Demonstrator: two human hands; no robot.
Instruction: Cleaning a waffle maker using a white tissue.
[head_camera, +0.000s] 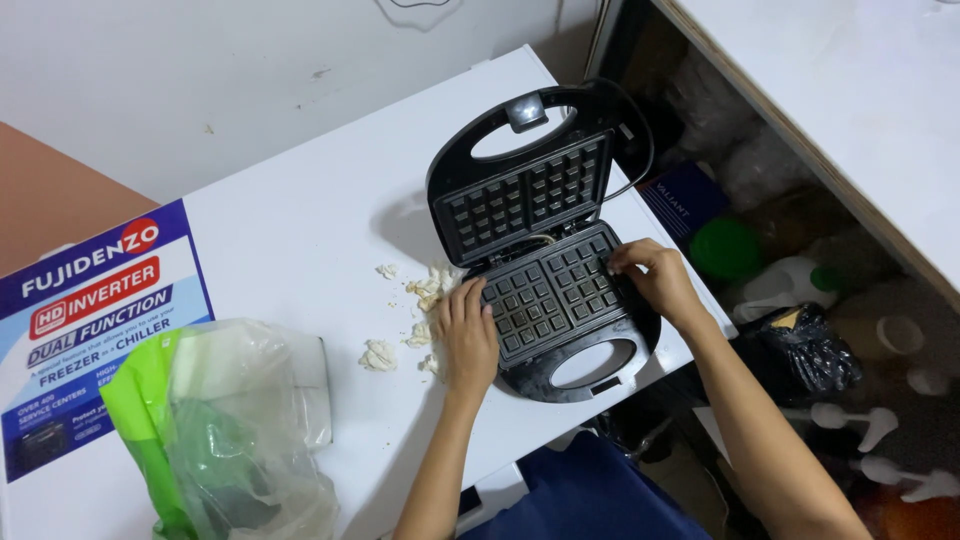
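Two bare hands work on an open black waffle maker (545, 265) sitting at the right edge of a white freezer top (300, 220), lid propped up w/ power cord behind; judging by the crumbs, this looks like the plate-cleaning step. Left hand (467, 335) lies flat, fingers loosely spread, holding nothing, on the lower plate's left edge beside pale dough scraps (415, 315); right hand (655, 280) curls narrow over the plate's right rim, and I can't tell if it pinches anything. Next move prob. needs fingertip care in the grid grooves; a crumpled green-and-clear plastic bag (220, 440) hides its contents, and floor clutter at right is too dim to make out.
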